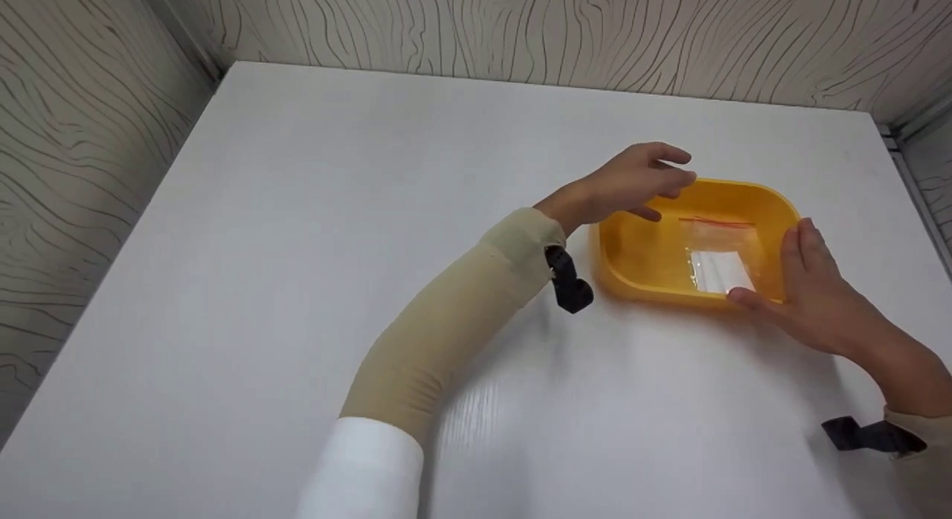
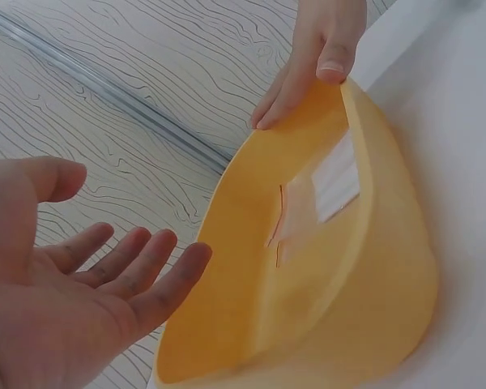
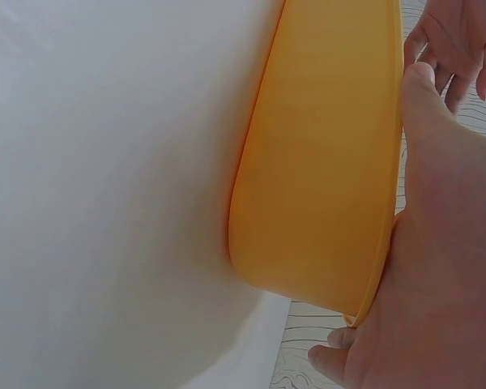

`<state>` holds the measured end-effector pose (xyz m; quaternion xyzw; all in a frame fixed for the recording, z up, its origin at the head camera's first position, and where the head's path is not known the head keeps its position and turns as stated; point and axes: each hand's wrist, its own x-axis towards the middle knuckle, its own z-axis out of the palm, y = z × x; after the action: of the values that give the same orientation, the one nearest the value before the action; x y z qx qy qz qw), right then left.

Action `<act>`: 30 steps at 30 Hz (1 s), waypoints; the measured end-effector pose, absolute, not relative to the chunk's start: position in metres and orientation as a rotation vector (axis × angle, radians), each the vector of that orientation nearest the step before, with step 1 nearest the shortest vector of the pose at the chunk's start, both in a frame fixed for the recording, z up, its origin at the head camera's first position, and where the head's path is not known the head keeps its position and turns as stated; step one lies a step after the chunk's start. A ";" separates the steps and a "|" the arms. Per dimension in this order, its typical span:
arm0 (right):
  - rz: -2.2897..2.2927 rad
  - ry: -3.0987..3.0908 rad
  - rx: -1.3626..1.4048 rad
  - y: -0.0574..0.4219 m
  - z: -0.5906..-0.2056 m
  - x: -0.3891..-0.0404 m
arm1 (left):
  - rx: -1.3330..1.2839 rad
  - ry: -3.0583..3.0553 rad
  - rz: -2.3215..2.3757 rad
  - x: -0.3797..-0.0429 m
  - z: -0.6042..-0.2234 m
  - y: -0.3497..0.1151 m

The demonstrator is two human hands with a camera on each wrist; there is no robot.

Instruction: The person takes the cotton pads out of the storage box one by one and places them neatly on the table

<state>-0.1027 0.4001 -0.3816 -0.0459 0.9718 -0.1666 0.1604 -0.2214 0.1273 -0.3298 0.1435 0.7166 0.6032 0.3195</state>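
Note:
A yellow plastic tub (image 1: pixel 621 277) stands at the right of the white table. Inside lies a clear zip bag (image 1: pixel 718 240) with a red line along its top and a white rectangular piece in it. My left hand (image 1: pixel 636 181) hovers over the tub's left rear side, fingers spread and holding nothing; the left wrist view shows its palm. Against the tub's near right corner rests my right hand (image 1: pixel 825 303), its thumb on the near rim and its fairly straight fingers along the right rim. The right wrist view shows the tub's outer wall (image 3: pixel 316 162) beside that hand.
The white table (image 1: pixel 297 244) spreads out to the left of the tub. Wood-patterned panels (image 1: pixel 446 28) stand behind the table and at its sides. Black straps (image 1: pixel 569 277) hang from both wrists.

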 end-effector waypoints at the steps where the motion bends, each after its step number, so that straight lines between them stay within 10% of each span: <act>1: -0.474 2.777 -0.133 0.400 -0.381 -0.103 | 0.365 1.880 1.586 -0.221 -0.330 0.129; 30: -0.491 2.778 -0.171 0.401 -0.381 -0.104 | -0.050 1.751 1.500 -0.214 -0.333 0.177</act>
<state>-0.1039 0.4006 -0.3810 -0.0596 0.9707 -0.1715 0.1572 -0.2141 0.1765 -0.3327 -0.0199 0.6939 0.5946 0.4056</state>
